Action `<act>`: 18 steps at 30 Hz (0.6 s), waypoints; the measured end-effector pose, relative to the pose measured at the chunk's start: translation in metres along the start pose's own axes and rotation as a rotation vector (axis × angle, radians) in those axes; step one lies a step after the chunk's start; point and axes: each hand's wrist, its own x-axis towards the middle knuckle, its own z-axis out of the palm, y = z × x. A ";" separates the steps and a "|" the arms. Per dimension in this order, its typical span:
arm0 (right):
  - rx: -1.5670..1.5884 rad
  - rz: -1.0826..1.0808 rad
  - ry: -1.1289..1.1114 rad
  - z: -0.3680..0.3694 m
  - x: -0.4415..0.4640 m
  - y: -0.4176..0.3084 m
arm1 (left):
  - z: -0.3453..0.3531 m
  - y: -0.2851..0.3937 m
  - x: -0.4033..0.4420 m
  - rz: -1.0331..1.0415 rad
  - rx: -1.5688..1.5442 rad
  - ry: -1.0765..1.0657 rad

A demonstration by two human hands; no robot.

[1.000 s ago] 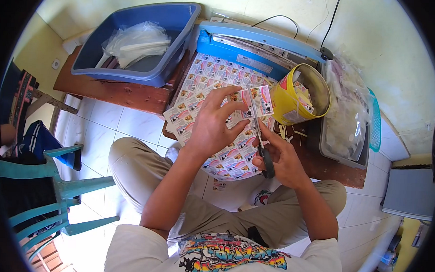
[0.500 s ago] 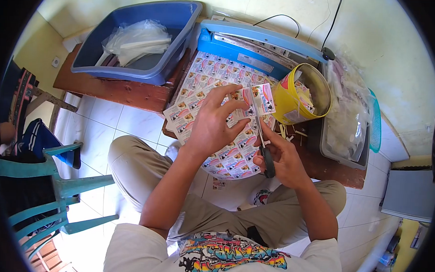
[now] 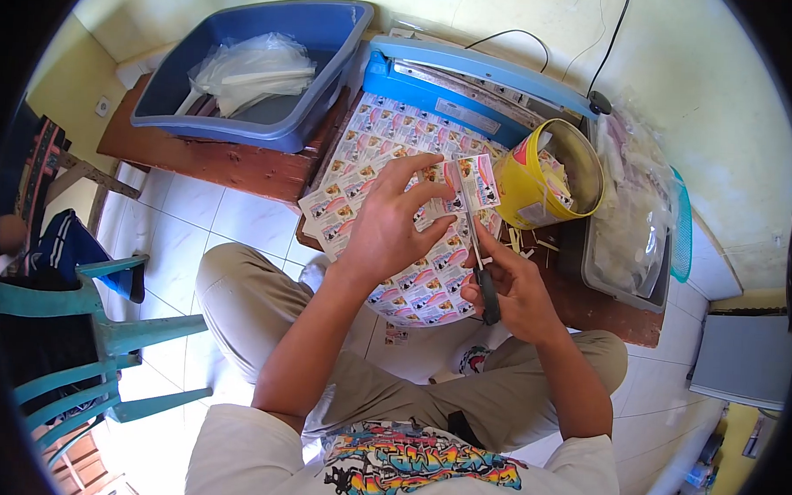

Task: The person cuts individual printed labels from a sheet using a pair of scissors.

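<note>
My left hand (image 3: 390, 221) is steadying a small, glossy-looking printed paper piece (image 3: 481, 182) at its left edge, fingers curved, in the centre of the frame; my right hand (image 3: 521, 295) is gripping black-handled metal scissors (image 3: 488, 299), their blades meeting the paper (how wide they are parting, I cannot tell). The piece is probably feeling light, thin and easily creased, so its edges are offering the best hold. Printed sheets (image 3: 421, 288) are lying underneath. Right of centre, a round yellow tub (image 3: 525, 186) is crowding the piece's right side; a long blue sealer (image 3: 453, 105) is standing behind.
</note>
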 end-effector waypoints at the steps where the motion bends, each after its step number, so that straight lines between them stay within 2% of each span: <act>1: 0.014 0.007 -0.002 0.000 -0.001 -0.002 | 0.000 0.000 0.000 0.004 0.002 0.001; 18: 0.038 0.023 0.019 0.001 0.001 -0.002 | -0.001 0.000 0.000 0.014 -0.020 0.000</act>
